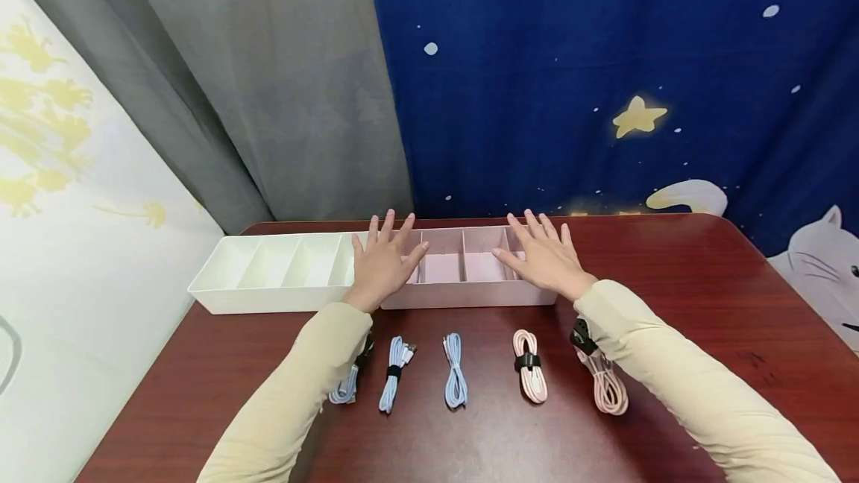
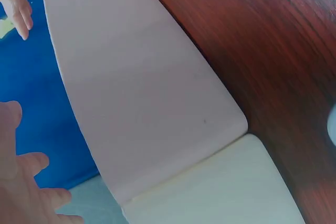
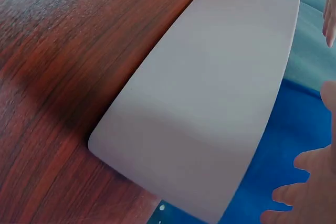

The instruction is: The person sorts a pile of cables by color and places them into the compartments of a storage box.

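Observation:
My left hand [image 1: 382, 259], fingers spread, is over the place where a white divided box [image 1: 268, 300] meets a pink divided box [image 1: 470, 295]. Over the pink box's right end is my right hand [image 1: 546, 263], also spread. Neither hand holds anything; whether they touch the boxes I cannot tell. In front lie coiled cables: a blue one [image 1: 344, 392] partly behind my left sleeve, a blue one with a black strap [image 1: 394, 375], another blue one [image 1: 455, 375], a pink one with a black strap [image 1: 534, 379], and a pink one [image 1: 609, 392] beside my right sleeve.
The boxes stand end to end along the back of a dark red wooden table [image 1: 671, 304]. Behind it hang a grey curtain [image 1: 282, 80] and a blue starry curtain [image 1: 537, 80]. A white panel with yellow flowers [image 1: 80, 244] borders the left side.

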{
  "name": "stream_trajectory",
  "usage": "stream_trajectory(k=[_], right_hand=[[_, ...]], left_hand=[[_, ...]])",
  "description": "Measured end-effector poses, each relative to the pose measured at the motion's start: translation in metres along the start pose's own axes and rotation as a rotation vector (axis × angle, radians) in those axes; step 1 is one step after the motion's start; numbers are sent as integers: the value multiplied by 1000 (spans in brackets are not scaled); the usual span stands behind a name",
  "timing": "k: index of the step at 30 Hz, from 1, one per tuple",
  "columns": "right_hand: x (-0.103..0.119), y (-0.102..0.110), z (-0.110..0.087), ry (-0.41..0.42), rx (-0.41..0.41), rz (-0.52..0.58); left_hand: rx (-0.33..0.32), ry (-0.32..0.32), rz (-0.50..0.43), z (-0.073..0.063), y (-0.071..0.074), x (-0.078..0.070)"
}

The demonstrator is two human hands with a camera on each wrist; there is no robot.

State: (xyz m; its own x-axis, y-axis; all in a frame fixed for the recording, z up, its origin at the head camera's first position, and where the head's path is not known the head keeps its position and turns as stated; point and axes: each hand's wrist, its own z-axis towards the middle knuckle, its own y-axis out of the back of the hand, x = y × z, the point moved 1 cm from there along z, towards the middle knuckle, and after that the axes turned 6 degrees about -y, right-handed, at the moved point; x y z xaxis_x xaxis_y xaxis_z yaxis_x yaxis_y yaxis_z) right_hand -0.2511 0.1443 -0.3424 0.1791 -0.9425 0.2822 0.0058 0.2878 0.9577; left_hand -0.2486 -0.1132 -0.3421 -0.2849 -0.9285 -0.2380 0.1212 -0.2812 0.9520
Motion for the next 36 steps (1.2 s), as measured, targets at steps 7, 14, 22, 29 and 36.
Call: stream_trajectory(k=[7,14,22,29,36], right_hand=[[-3,4,-5,-5,7,22],[-7,10,-8,-13,10,46],[-11,12,-9,-15,27,88],[-16,13,-9,-7,22,111],[-25,15,-14,-53,34,129]], left_hand=[[-21,5,-19,-5,5,13],[-35,14,-25,-10,16,27],[-54,46,-73,-21,29,53],[-86,57,-102,-29,38,70],[-99,71,-135,-35,42,84]])
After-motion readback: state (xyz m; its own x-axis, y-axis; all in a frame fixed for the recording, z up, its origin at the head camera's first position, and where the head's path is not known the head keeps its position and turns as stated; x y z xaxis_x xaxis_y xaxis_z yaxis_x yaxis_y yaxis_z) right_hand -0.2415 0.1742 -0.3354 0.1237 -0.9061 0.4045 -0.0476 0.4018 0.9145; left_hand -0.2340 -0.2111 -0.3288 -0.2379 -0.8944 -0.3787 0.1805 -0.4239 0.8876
